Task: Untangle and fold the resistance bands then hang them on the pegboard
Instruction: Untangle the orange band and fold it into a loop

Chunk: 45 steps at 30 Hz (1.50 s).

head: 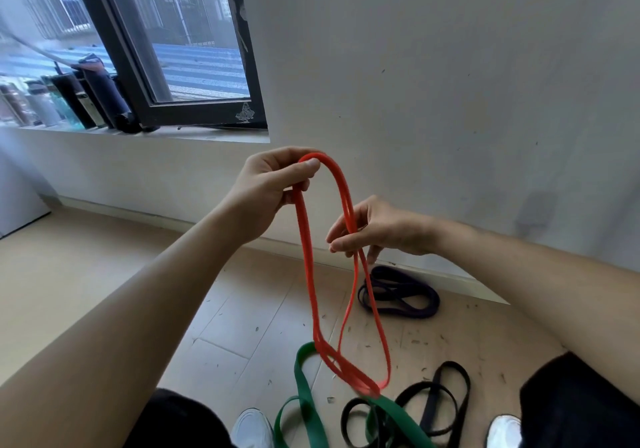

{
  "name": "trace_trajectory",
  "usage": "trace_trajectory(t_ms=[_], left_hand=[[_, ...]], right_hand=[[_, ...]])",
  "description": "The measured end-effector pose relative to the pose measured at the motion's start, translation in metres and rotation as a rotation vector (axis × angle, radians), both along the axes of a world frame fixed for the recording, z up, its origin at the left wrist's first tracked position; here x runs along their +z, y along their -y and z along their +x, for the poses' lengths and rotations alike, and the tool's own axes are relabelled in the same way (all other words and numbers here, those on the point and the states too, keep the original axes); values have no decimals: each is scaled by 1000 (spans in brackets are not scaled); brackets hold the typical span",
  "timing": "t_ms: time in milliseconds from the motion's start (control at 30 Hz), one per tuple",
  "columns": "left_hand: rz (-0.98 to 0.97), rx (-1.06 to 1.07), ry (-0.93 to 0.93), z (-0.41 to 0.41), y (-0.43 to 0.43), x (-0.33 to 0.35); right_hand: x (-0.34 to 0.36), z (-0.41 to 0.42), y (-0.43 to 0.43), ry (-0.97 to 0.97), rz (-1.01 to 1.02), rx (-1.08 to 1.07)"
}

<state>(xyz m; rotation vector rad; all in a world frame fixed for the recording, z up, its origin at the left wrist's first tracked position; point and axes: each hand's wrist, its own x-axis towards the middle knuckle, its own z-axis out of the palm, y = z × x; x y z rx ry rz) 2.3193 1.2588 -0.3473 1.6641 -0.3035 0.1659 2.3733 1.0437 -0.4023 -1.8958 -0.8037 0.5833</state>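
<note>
Both hands work the thin red rubber resistance band (309,267): our left hand (273,191) pinches its top, our right hand (374,229) grips a strand below. Its bottom loops still touch the green band (304,392) on the floor; beside that lies the black band (433,402), beyond it the purple band (401,292). We judge nothing hung; no pegboard shows.

Window (194,49), bottles (69,101) on sill, white shoes (252,428).
</note>
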Motion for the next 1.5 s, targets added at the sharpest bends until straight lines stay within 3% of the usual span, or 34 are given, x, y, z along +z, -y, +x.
trace_trajectory(t_ms=[167, 333, 767, 967, 1100, 1333, 1500], left_hand=[[49, -26, 19, -1, 4, -1], [51, -28, 34, -3, 3, 1], [-156, 20, 60, -1, -7, 9], [-322, 108, 74, -1, -37, 12], [-363, 223, 49, 0, -63, 0], [-33, 293, -167, 4, -112, -40], [543, 144, -363, 2, -120, -69]], right_hand=[[3, 0, -2, 191, -46, -45], [6, -1, -6, 168, -58, -28], [-10, -15, -55, 105, -35, 68], [-24, -6, -29, 7, -245, 177], [-26, -6, -14, -58, -247, 174], [-25, -1, 9, -23, -109, 14], [-17, 6, 24, 113, -68, -144]])
